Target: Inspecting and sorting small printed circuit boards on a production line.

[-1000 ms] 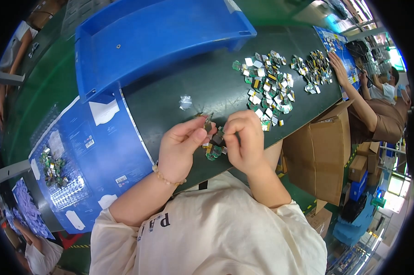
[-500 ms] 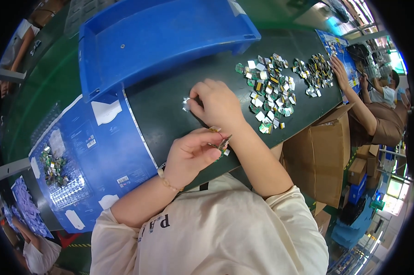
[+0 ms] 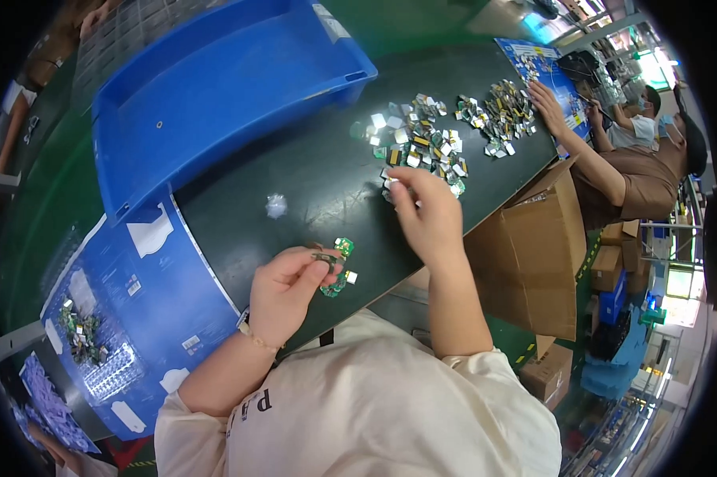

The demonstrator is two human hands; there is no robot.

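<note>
My left hand [image 3: 285, 292] pinches a small greenish circuit piece [image 3: 324, 258] between thumb and forefinger near the front edge of the dark green table [image 3: 295, 167]. Two small green boards [image 3: 341, 269] lie just beside those fingers. My right hand [image 3: 427, 216] reaches out to the near edge of a heap of small green and silver circuit pieces [image 3: 418, 143], its fingertips closing on one piece there.
A big blue tray [image 3: 215, 87] stands at the far left of the table. A small clear scrap [image 3: 276, 206] lies mid-table. A second heap of parts [image 3: 505, 111] lies under another person's hand [image 3: 547, 103]. Cardboard boxes [image 3: 533, 246] stand at the right; a blue sheet [image 3: 136, 310] at the left.
My right hand has left my left hand, passed over the middle of the table and reached right to the heap. My left hand stayed near the front edge with its piece.
</note>
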